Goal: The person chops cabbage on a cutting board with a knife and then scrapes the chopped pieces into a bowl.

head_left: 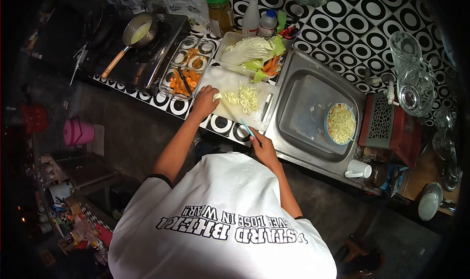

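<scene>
My left hand (205, 101) rests at the near left corner of the white cutting board (215, 76), its fingers closed on a small pale piece of cabbage (217, 97). In my right hand (264, 147) is a knife with a light blue handle (247, 127), held by the board's near edge. The blade points up and left toward my left hand; it blends with the board. Shredded cabbage (247, 98) lies heaped in the middle of the board. A second knife (267, 106) lies along the board's right side.
Behind the board, a plastic container (228, 62) holds a cabbage (247, 51) and carrots (271, 66). Chopped carrots fill a glass dish (172, 94) at left, near a stove with a saucepan (137, 30). The sink (302, 113) at right contains a bowl of shredded cabbage (341, 124).
</scene>
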A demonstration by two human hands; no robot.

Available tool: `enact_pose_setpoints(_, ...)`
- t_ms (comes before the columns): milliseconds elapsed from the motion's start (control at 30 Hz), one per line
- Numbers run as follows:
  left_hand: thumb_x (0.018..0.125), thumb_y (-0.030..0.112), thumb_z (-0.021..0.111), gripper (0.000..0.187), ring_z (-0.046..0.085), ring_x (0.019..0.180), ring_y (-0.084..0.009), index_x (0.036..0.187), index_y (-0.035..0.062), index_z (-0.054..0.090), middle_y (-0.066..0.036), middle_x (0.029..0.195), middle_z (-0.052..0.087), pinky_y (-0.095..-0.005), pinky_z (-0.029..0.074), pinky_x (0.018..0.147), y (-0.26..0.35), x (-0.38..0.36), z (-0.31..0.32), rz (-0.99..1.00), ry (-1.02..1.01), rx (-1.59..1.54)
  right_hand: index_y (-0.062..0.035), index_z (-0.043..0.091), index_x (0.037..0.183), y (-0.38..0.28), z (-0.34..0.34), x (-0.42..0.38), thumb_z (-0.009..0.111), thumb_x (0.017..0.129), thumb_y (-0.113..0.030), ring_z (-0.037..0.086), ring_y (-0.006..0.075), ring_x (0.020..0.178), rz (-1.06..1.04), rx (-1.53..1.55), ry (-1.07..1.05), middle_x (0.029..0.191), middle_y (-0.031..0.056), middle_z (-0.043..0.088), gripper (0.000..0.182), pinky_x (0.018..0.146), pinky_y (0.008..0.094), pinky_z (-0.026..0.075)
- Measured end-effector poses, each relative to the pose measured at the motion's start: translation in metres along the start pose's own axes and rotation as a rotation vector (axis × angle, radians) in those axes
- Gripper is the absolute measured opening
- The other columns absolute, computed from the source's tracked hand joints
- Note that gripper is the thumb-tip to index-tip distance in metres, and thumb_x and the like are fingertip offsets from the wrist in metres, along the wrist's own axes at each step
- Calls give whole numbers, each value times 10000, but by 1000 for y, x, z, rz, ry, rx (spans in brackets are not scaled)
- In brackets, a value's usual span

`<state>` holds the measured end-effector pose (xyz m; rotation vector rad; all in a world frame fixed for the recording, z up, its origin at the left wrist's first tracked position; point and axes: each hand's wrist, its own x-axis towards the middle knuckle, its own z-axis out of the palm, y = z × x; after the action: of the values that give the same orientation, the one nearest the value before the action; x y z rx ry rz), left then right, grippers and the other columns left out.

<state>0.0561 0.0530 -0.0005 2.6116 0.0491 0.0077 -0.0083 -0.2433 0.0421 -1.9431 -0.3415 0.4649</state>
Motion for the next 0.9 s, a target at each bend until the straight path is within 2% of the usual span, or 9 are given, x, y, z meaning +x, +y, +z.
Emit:
enact_pose_setpoints(67,774,164,755,415,517,1114,-321,1142,29,617,-126,1095,573,-416,443,960,11,-2,-2,-18,57,16,-102,564,1356,-4,-3,-2,538,985,-167,618,335,1166,108,18,-54,1250,202,633,378,970,340,460)
enact_pose_setpoints(167,781,146,739,392,519,1108,-325,1131,20,617,-137,1088,573,-418,442,963,9,2,8,-67,60,46,-88,568,1349,-7,-3,-5,536,988,-172,605,340,1185,121,42,-53,1260,208,627,373,983,340,453)
enact_pose_setpoints(267,789,130,724,381,510,1121,-332,1132,8,614,-152,1117,556,-420,439,969,9,6,9,-55,-13,33,-70,570,1342,-5,-2,-6,536,989,-177,597,350,1194,144,27,-56,1266,218,621,371,990,343,449)
enact_pose_setpoints(400,786,93,695,371,505,1124,-335,1134,-4,611,-155,1129,543,-422,441,973,13,2,7,-30,0,15,-56,573,1336,-5,0,-9,540,987,-180,599,354,1190,135,32,-47,1265,230,617,371,993,346,448)
enact_pose_setpoints(467,778,46,656,364,504,1117,-340,1134,-13,603,-153,1129,531,-422,445,969,14,-2,5,67,136,-55,-56,577,1331,-8,-1,-10,543,983,-179,609,357,1172,153,47,-47,1251,235,623,370,984,351,453)
enact_pose_setpoints(567,773,18,633,371,505,1109,-343,1140,-18,594,-151,1143,518,-420,448,961,22,-8,-5,109,189,-81,-58,580,1328,4,4,-12,545,978,-174,635,359,1120,100,56,-14,1218,241,638,371,959,358,464)
enact_pose_setpoints(667,778,11,629,390,506,1119,-342,1164,-21,582,-148,1161,509,-424,444,966,13,-22,2,125,128,-51,-63,579,1330,0,2,-12,546,974,-173,653,357,1066,112,36,-29,1177,242,655,375,931,363,473)
enact_pose_setpoints(767,781,13,630,406,507,1132,-337,1182,-22,574,-144,1170,513,-429,439,975,4,-42,12,84,125,-39,-65,582,1328,4,6,-13,547,972,-174,661,348,1041,40,33,9,1147,248,663,374,919,362,476)
enact_pose_setpoints(900,798,53,642,420,502,1157,-325,1207,-13,573,-137,1204,522,-436,422,991,7,-51,16,19,158,2,-63,583,1326,3,8,-10,547,971,-174,653,363,1058,67,28,-9,1138,258,661,374,925,368,476)
